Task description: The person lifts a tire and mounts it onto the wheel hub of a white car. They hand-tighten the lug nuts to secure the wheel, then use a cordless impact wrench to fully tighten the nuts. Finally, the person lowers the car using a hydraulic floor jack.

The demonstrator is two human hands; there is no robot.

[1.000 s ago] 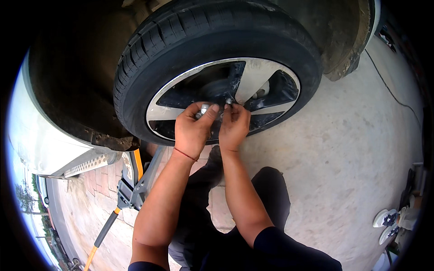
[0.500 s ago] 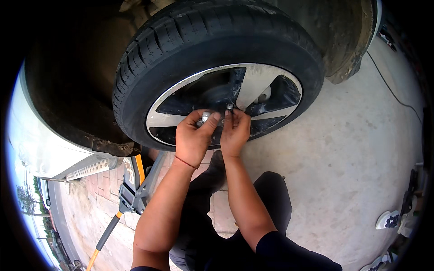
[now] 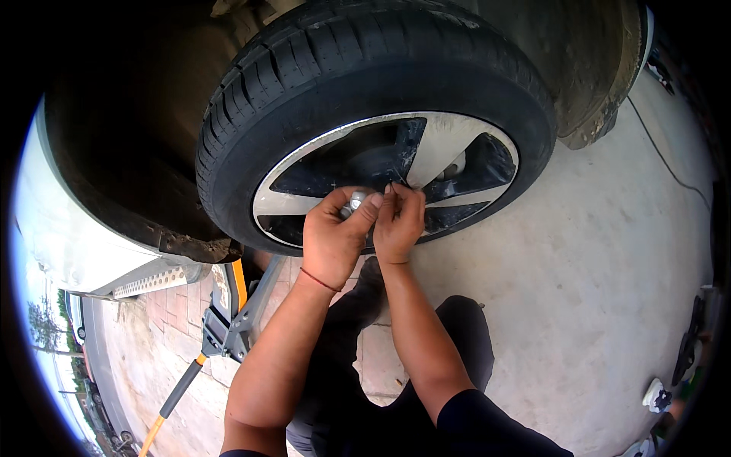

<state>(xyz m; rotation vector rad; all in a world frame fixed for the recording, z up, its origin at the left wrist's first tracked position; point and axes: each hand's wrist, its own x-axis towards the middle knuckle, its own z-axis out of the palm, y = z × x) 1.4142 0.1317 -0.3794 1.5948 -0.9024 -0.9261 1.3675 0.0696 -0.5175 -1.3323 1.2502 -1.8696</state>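
Note:
A car wheel (image 3: pixel 449 141) with a black tyre (image 3: pixel 335 72) and a silver-and-black spoked rim is in front of me. My left hand (image 3: pixel 335 232) is closed around shiny metal lug nuts (image 3: pixel 355 202), which show between thumb and fingers at the rim's lower middle. Beside it, my right hand (image 3: pixel 402 225) pinches at the wheel's hub. Its fingertips largely cover the small lug nut they held in the earlier frame. The two thumbs are nearly touching.
A floor jack (image 3: pixel 221 327) with a grey and yellow handle (image 3: pixel 181 388) stands to the left, beside the car's white body (image 3: pixel 76 244). Dark wheel-arch lining surrounds the tyre. A thin cable (image 3: pixel 666 160) lies on the concrete at right, and a white shoe (image 3: pixel 656 396) shows at far right.
The whole view has shifted slightly, so wheel and hands sit a little further right. The right fingertips now cover the small lug nut that was visible at the hub. Both hands stay closed.

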